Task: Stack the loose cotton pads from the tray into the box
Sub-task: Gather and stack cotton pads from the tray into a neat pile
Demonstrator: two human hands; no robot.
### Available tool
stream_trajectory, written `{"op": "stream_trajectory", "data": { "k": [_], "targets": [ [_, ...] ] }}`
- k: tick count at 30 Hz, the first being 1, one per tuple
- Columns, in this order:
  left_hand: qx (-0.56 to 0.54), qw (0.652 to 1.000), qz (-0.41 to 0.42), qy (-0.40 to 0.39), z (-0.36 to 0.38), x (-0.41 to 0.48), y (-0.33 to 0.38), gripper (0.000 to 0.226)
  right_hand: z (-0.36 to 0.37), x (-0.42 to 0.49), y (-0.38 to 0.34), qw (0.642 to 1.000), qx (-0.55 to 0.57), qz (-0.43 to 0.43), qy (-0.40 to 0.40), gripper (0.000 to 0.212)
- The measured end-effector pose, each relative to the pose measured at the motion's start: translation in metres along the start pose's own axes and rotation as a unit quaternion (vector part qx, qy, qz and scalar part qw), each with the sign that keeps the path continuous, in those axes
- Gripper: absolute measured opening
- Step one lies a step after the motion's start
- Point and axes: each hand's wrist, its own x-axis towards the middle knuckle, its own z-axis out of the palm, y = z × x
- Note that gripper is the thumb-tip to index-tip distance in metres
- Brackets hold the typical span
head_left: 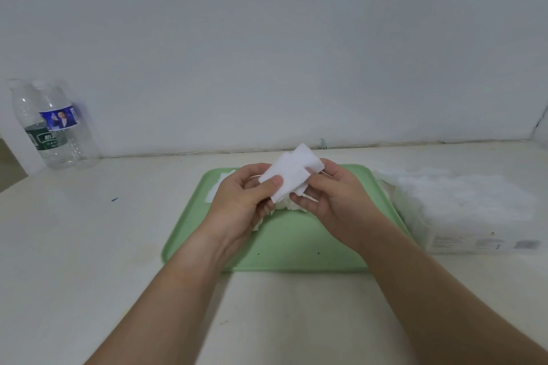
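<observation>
And there's the left hand (243, 195) and the right hand (332, 195), both bare, a short trimmed thumbnail (277, 179) at the grip, bare forearms (166, 299) behind it.

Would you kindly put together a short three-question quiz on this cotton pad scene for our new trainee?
1. True or false: the left hand and the right hand both hold the cotton pads above the tray.
2. The box lies: (a) left of the tray, (b) right of the tray, (c) on the tray.
3. Fill in: by the wall at the far left stand clear plastic ____.
Key: 1 true; 2 b; 3 bottles.
</observation>
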Motion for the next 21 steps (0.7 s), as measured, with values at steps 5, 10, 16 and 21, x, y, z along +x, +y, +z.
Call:
{"op": "stream_trajectory", "data": {
  "k": [5, 10, 16, 21],
  "targets": [
    [-0.025, 0.999, -0.016, 0.018, -0.002, 0.000, 0.002, 0.025, -0.005, 0.003, -0.008, 0.994, 0.056, -0.023, 0.090, 0.013],
    [0.004, 0.999, 0.023, 0.022, -0.004, 0.000, 0.000, 0.027, -0.002, -0.001, -0.011, 0.996, 0.074, -0.030, 0.033, 0.007],
    [0.004, 0.999, 0.034, 0.014, -0.002, 0.000, 0.000, 0.024, 0.007, -0.002, 0.002, 0.998, -0.025, -0.001, -0.052, 0.020],
    [-0.069, 0.997, -0.018, -0.038, 0.003, -0.004, 0.005, 0.023, 0.004, -0.001, 0.005, 0.993, -0.121, -0.014, -0.008, 0.011]
  ]
}}
